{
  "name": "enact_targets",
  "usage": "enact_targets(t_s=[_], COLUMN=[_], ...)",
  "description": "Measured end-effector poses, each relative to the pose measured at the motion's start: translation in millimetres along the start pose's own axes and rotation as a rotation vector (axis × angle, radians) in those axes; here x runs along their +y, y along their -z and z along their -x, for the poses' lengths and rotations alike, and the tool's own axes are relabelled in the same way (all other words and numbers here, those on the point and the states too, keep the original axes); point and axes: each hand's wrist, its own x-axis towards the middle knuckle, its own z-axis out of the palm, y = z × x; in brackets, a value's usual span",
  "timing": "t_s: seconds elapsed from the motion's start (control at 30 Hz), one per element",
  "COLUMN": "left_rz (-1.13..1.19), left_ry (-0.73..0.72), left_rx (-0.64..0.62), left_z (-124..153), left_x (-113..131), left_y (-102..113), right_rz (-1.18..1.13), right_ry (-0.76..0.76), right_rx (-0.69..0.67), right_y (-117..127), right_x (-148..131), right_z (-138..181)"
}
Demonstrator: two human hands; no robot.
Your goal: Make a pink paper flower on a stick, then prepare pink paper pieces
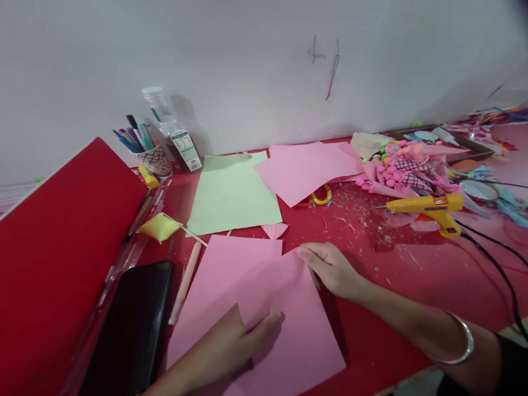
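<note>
A sheet of pink paper (295, 328) is held in both hands above the red table. My left hand (258, 337) grips its left side, thumb on top and the other fingers hidden beneath. At the upper right corner, my right hand (330, 269) pinches the sheet between thumb and fingers; a silver bangle (462, 344) circles that forearm. Another pink sheet (208, 304) lies below, partly covered by the held one. Just beyond them are a pale green sheet (236, 194), a small pink paper piece (275, 230) and more pink sheets (302, 168).
A yellow glue gun (427, 207) with black cables lies at right, near a heap of pink paper cones (402, 170). Yellow-handled scissors (321, 195) poke from under the pink sheets. On the left are a black phone (124, 334), a red board (64, 254), a pen cup (153, 160) and a bottle (181, 143).
</note>
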Motion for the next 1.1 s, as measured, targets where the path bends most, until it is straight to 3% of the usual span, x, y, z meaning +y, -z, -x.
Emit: enact_targets(t_s=[0.13, 0.27, 0.43, 0.57, 0.7, 0.8, 0.93, 1.1], left_rz=[0.017, -0.003, 0.045, 0.054, -0.011, -0.062, -0.365, -0.781], left_ry=[0.02, -0.042, -0.064, -0.06, -0.152, -0.337, -0.387, -0.31], left_rx=[-0.021, 0.016, 0.145, 0.305, 0.309, 0.266, 0.21, 0.313], left_z=[1, 1, -4, -3, 8, 13, 6, -6], left_x=[-1, -3, -7, -14, -6, 11, 26, 21], left_y=[0, 0, -6, -7, 9, 21, 15, 2], right_rz=[-0.045, -0.055, -0.095, 0.065, 0.333, 0.698, 1.006, 1.08], right_ry=[-0.042, -0.001, 0.092, 0.083, 0.117, 0.274, 0.475, 0.619], right_rx=[0.087, 0.083, -0.167, -0.211, -0.143, -0.232, -0.358, -0.277], right_y=[-3, -1, 1, 4, 18, 26, 21, 5], right_x=[5, 3, -5, -9, -19, -31, -47, -59], right_z=[-1, -2, -1, -1, 0, 4, 5, 0])
